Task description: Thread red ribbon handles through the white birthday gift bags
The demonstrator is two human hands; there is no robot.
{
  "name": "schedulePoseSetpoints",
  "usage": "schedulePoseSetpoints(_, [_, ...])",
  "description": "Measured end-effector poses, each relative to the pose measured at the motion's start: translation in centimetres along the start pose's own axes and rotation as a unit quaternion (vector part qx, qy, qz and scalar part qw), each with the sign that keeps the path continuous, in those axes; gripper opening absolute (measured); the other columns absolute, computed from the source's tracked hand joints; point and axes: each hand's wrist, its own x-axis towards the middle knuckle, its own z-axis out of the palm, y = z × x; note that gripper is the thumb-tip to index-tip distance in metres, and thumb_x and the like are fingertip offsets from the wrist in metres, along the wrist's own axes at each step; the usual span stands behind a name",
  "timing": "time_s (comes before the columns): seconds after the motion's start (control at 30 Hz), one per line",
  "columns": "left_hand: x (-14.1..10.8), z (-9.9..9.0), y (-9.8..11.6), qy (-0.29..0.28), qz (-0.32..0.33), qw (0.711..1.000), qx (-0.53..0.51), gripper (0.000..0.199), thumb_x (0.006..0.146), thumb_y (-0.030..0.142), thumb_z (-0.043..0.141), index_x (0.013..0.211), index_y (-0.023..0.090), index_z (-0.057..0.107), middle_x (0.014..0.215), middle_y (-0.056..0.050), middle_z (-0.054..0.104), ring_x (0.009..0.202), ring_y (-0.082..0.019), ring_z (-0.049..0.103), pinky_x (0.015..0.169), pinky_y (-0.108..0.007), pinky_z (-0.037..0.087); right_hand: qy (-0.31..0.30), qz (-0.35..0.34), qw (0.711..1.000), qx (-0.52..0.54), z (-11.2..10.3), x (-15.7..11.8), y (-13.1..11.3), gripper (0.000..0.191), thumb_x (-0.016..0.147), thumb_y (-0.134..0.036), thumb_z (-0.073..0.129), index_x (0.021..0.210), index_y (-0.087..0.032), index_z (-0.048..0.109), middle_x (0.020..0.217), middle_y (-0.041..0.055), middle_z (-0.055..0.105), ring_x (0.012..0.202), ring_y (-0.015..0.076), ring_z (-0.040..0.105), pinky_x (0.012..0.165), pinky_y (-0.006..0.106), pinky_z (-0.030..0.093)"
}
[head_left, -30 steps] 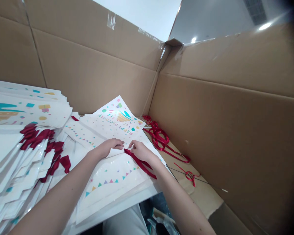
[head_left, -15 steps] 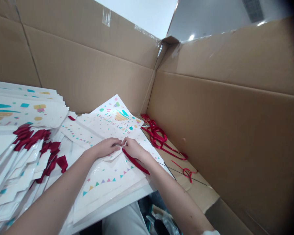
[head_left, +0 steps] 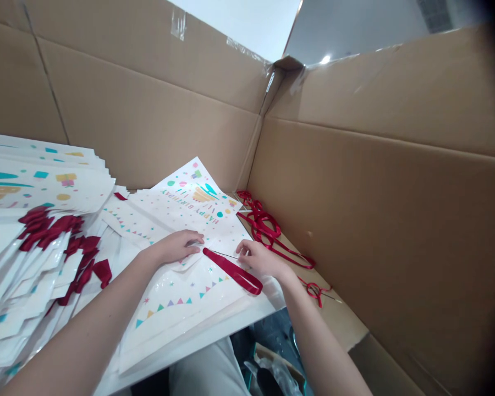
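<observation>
A white paper bag (head_left: 177,311) printed with coloured pennants lies in front of me. My left hand (head_left: 180,246) is at its upper edge, fingers bent and thumb apart, holding a small lifted flap. A red ribbon (head_left: 235,271) forms a narrow flat loop across the bag, its narrow end just right of my left fingertips. My right hand (head_left: 256,257) is to the right, above the loop, pinching a thin dark rod (head_left: 223,254). The rod points left toward the ribbon's end, and its middle is hidden behind the hand. My right fingers are clear of the ribbon.
Several printed white bags with red ribbon bows (head_left: 61,228) are stacked at left. Behind lies a HAPPY BIRTHDAY print (head_left: 198,192). Loose red ribbon (head_left: 268,228) lies in coils at right. Tall cardboard walls (head_left: 148,104) enclose the back and right side.
My right hand has moved right, away from my left hand, uncovering the rod's left part and the whole ribbon loop. My left hand has stayed almost still.
</observation>
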Motion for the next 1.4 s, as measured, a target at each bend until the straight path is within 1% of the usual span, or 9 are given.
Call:
schedulePoseSetpoints(0.13, [-0.2,0.0,0.1,0.01,-0.007,0.999,0.042,0.049,0.095,0.056,0.048,0.133,0.028,0.064,0.152,-0.003,0.053,0.139,-0.027,0.049,0.118,-0.039,0.037,0.041,-0.056,0.997,-0.024,1.9,1.8,-1.3,0.016,0.082,-0.012,0.055,0.095,-0.018,0.063,0.094,0.0042,0.069,0.082,0.0152,0.061,0.07,0.024,0.041])
schedulePoseSetpoints(0.23, [-0.3,0.0,-0.3,0.016,-0.024,0.995,0.092,0.056,0.095,0.058,0.048,0.141,0.028,0.059,0.159,-0.003,0.043,0.148,-0.029,0.037,0.124,-0.042,0.028,0.06,-0.06,0.995,-0.05,2.4,2.0,-1.7,0.015,0.086,-0.016,0.055,0.098,-0.019,0.063,0.093,0.0041,0.07,0.082,0.0161,0.061,0.072,0.025,0.04])
schedulePoseSetpoints(0.5, [-0.5,-0.5,-1.6,-0.006,-0.033,0.994,0.101,0.058,0.095,0.061,0.045,0.144,0.031,0.055,0.161,-0.002,0.04,0.15,-0.028,0.034,0.124,-0.043,0.027,0.06,-0.024,0.996,-0.069,0.7,-5.2,2.2,0.018,0.092,-0.021,0.05,0.097,-0.019,0.068,0.104,0.0086,0.069,0.098,0.0209,0.061,0.084,0.029,0.043])
schedulePoseSetpoints(0.6, [-0.4,-0.5,-1.9,-0.007,-0.031,0.994,0.102,0.059,0.095,0.062,0.045,0.144,0.031,0.055,0.161,-0.002,0.041,0.149,-0.028,0.035,0.124,-0.042,0.027,0.054,-0.029,0.996,-0.068,0.7,-6.6,2.6,0.023,0.093,-0.019,0.048,0.099,-0.019,0.07,0.106,0.009,0.07,0.099,0.0216,0.062,0.087,0.03,0.043])
schedulePoseSetpoints(0.8, [-0.4,-0.3,-1.6,-0.009,-0.024,0.993,0.116,0.06,0.096,0.062,0.043,0.147,0.031,0.053,0.162,-0.002,0.039,0.15,-0.029,0.033,0.125,-0.044,0.025,0.049,-0.067,0.993,-0.085,1.8,-3.7,0.3,0.024,0.086,-0.008,0.048,0.088,-0.018,0.069,0.097,0.0081,0.07,0.089,0.0194,0.06,0.079,0.027,0.041])
schedulePoseSetpoints(0.93, [-0.5,-0.5,-1.3,-0.014,-0.024,0.992,0.125,0.062,0.097,0.064,0.041,0.147,0.031,0.052,0.162,-0.002,0.039,0.151,-0.029,0.032,0.124,-0.043,0.027,0.043,-0.07,0.991,-0.107,2.1,-2.4,-1.1,0.022,0.084,-0.008,0.048,0.083,-0.018,0.068,0.092,0.0073,0.069,0.081,0.0177,0.058,0.073,0.027,0.038])
schedulePoseSetpoints(1.1, [-0.4,-0.4,-1.5,-0.009,-0.023,0.992,0.124,0.062,0.096,0.065,0.041,0.146,0.031,0.053,0.162,-0.003,0.039,0.15,-0.029,0.034,0.124,-0.045,0.028,0.024,-0.055,0.997,-0.049,1.1,-5.6,0.7,0.025,0.086,-0.015,0.054,0.104,-0.019,0.069,0.105,0.0075,0.07,0.092,0.0197,0.06,0.079,0.027,0.042])
schedulePoseSetpoints(1.23, [-0.5,-0.4,-1.4,-0.009,-0.025,0.992,0.127,0.062,0.096,0.066,0.041,0.145,0.031,0.053,0.162,-0.003,0.04,0.149,-0.029,0.036,0.124,-0.045,0.029,0.017,-0.006,0.999,-0.027,-0.4,-8.6,2.6,0.021,0.088,-0.021,0.056,0.105,-0.02,0.068,0.097,0.005,0.07,0.085,0.0193,0.061,0.073,0.028,0.043])
schedulePoseSetpoints(1.4, [-0.5,-0.4,-1.3,-0.006,-0.019,0.991,0.134,0.062,0.096,0.065,0.04,0.146,0.03,0.053,0.161,-0.003,0.04,0.148,-0.029,0.037,0.123,-0.044,0.031,0.031,-0.011,0.999,-0.025,-0.4,-8.2,1.8,0.021,0.091,-0.022,0.052,0.099,-0.02,0.07,0.096,0.0059,0.071,0.087,0.0202,0.062,0.074,0.029,0.042])
